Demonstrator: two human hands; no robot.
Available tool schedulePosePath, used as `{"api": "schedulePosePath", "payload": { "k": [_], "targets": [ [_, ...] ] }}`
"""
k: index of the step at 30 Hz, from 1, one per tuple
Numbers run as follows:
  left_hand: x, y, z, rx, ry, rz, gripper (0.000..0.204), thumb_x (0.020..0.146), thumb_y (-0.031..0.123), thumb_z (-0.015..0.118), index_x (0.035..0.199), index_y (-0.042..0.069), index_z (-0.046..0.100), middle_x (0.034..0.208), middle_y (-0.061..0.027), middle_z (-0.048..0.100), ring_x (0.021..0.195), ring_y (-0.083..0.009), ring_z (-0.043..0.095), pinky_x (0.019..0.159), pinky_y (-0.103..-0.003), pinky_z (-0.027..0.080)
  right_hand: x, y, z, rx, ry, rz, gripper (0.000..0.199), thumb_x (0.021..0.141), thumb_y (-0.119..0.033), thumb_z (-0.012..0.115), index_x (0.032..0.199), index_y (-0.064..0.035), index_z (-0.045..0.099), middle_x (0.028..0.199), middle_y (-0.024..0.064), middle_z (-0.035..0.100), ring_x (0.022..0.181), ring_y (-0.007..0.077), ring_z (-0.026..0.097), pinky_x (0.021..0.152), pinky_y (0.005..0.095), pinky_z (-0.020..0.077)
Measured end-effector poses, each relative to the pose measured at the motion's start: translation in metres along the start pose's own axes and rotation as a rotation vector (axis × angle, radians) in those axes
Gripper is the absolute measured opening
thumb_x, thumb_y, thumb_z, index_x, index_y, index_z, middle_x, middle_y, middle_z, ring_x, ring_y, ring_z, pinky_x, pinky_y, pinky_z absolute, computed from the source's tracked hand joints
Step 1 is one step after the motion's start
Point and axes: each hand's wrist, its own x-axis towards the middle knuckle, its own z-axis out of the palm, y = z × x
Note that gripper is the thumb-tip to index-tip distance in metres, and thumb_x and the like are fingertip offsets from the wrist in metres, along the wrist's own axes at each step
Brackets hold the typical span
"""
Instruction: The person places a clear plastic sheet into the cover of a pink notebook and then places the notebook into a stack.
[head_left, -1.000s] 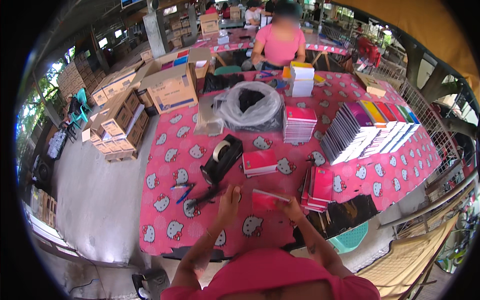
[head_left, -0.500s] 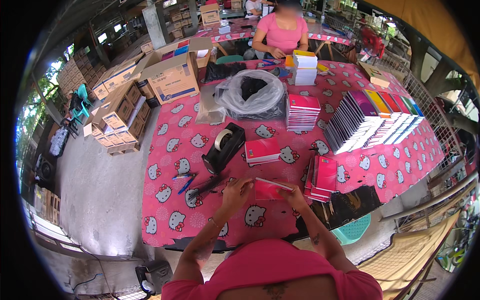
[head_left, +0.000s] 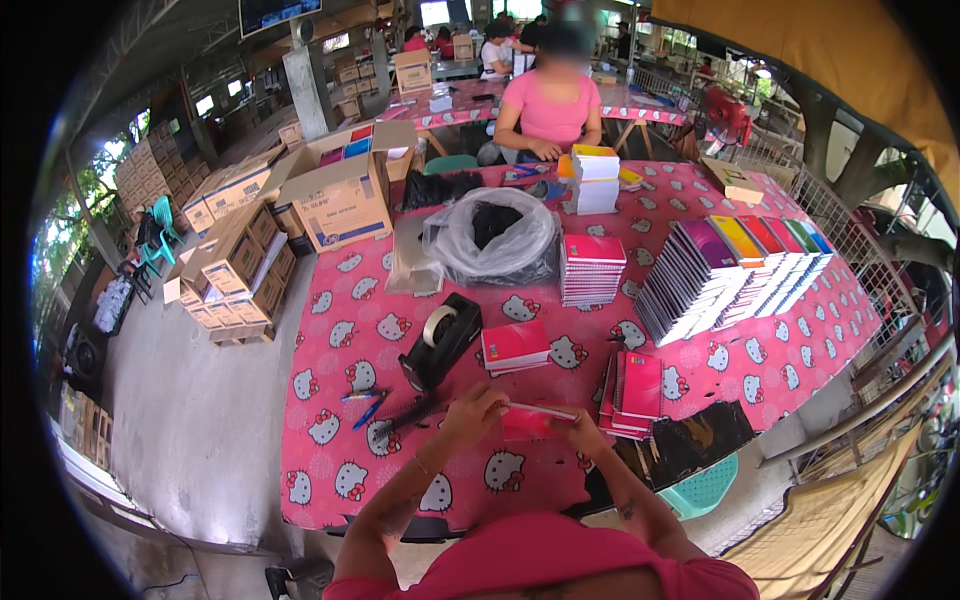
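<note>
Just then, over the near edge of the worktop, the right hand was clamped on the right end of a red notebook, and the left hand had its fingers pinched on the left corner. A black tape dispenser sat beyond the left hand; a notebook pile lay just right of the right hand. At the far edge I saw a person in pink.
</note>
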Motion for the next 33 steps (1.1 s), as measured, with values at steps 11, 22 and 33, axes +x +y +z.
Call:
{"api": "schedulePosePath", "payload": {
  "k": [11,22,33],
  "targets": [
    [0.007,0.002,-0.009,0.324,-0.173,0.011,0.045,0.090,0.034,0.066,0.128,0.011,0.058,0.125,-0.0133,0.058,0.111,-0.0347,0.059,0.092,-0.053,0.047,-0.002,-0.035,0.005,0.014,0.022,-0.066,0.030,0.094,-0.013,0.067,0.122,-0.0018,0.067,0.103,-0.0001,0.070,0.095,0.0066,0.059,0.086,0.0261,0.0482],
    [0.018,0.065,0.003,0.723,0.040,0.003,0.079,0.095,0.055,0.046,0.146,-0.003,0.036,0.153,-0.0226,0.034,0.144,-0.0377,0.031,0.112,-0.066,0.019,0.000,-0.062,0.015,0.000,0.131,-0.116,0.028,0.091,-0.005,0.067,0.119,0.0001,0.067,0.101,-0.0015,0.068,0.089,0.0068,0.058,0.080,0.0260,0.0497],
    [0.001,0.070,0.004,0.724,-0.045,0.140,0.073,0.095,0.047,0.046,0.145,-0.005,0.036,0.152,-0.0264,0.034,0.145,-0.0381,0.028,0.114,-0.062,0.019,-0.001,-0.083,0.014,0.171,0.097,-0.017,0.029,0.089,-0.002,0.066,0.118,-0.0003,0.067,0.091,-0.0033,0.067,0.083,0.0044,0.057,0.072,0.0242,0.0492]
  ]
}}
